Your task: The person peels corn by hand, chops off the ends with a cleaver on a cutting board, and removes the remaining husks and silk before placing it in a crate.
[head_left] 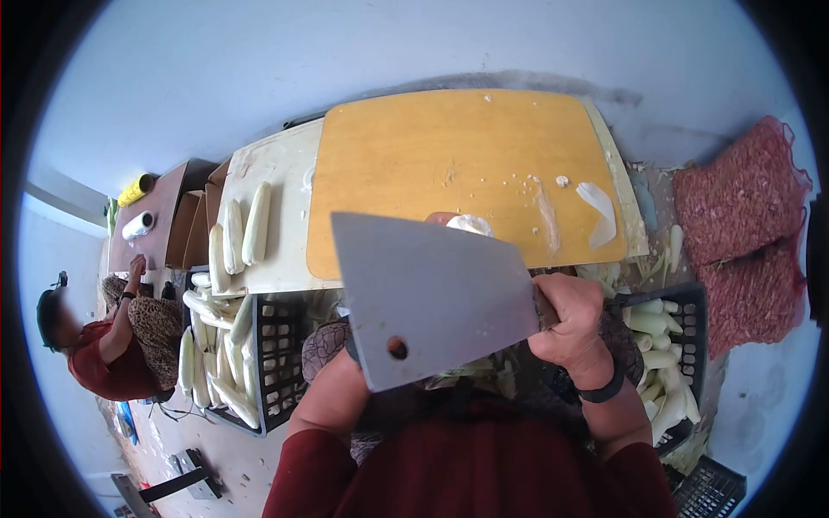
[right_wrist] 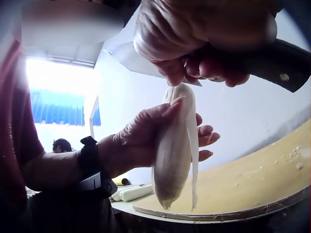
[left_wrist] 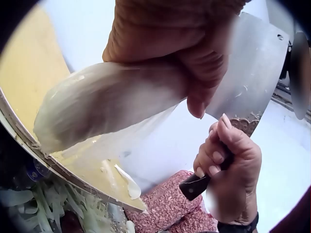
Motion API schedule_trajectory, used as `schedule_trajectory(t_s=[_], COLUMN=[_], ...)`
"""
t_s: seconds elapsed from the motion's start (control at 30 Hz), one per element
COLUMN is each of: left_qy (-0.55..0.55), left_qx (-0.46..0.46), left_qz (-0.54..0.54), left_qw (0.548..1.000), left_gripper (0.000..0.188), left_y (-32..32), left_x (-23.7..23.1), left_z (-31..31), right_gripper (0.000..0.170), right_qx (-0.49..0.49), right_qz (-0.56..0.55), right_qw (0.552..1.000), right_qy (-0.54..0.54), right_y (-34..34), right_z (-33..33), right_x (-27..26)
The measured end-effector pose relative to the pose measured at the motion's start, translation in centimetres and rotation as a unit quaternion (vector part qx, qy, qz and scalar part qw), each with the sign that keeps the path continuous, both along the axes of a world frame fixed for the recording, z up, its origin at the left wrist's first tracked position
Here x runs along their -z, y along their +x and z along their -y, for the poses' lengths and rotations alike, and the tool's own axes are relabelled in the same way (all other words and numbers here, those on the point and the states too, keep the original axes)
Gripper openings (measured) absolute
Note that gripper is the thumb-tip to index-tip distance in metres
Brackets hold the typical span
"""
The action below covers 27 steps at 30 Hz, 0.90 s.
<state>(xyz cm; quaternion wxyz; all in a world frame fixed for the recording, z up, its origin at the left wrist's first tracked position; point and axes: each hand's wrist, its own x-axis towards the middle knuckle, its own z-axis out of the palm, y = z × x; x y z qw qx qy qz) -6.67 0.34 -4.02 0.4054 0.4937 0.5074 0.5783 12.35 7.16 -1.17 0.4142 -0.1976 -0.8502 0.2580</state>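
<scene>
**Wide cleaver blade close above a hand-held vegetable**

At the left of the head view, a person (head_left: 112,337) in dark red is sitting near a black crate (head_left: 281,354) that is holding long pale vegetables (head_left: 231,401). Across the upper centre, a yellow board (head_left: 458,138) is lying on a table. At the middle, the cleaver (head_left: 440,298) is hiding most of the left hand (right_wrist: 138,138) from me, so I am using the right wrist view. There, at the centre, that hand is clasping one pale vegetable (right_wrist: 172,165) roughly upright, thumb in front, fingers behind; a thin strip of peel (right_wrist: 193,160) is dangling along its right side. Right of centre in the head view, the right hand (head_left: 570,324) is wrapping its fingers around the cleaver's handle. At the right edge, red mesh sacks (head_left: 743,186) are resting against the wall.

I am judging the main danger to be a slip: a smooth vegetable could turn in the grip, sending the blade towards the left thumb. The dangling peel could also tear early if pulled unevenly.
</scene>
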Motion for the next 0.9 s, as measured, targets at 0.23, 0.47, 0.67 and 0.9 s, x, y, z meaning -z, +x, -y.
schedule_trajectory(t_s=[0.23, 0.47, 0.67, 0.9], left_qy=[-0.064, -0.104, -0.088, 0.025], left_qx=[0.001, -0.184, -0.215, -0.035], left_qz=[0.145, -0.156, -0.215, 0.038], left_qw=[0.987, 0.965, 0.948, 0.998], left_gripper=[0.047, 0.042, 0.036, 0.041], left_y=[0.4, 2.7, 1.1, 0.9], left_x=[-0.3, -1.2, 1.2, -1.4], left_z=[0.2, -0.4, -0.4, 0.3], right_gripper=[0.025, 0.033, 0.029, 0.028], right_qx=[-0.011, -0.037, -0.031, -0.046], right_qz=[0.013, 0.014, 0.025, 0.071], right_qw=[0.999, 0.998, 0.996, 0.987], right_qy=[0.04, 0.041, 0.08, 0.136], right_y=[0.2, 0.6, 0.5, 0.7], right_z=[0.2, 0.4, 0.2, -0.4], right_x=[-0.1, -0.3, -0.4, -1.1])
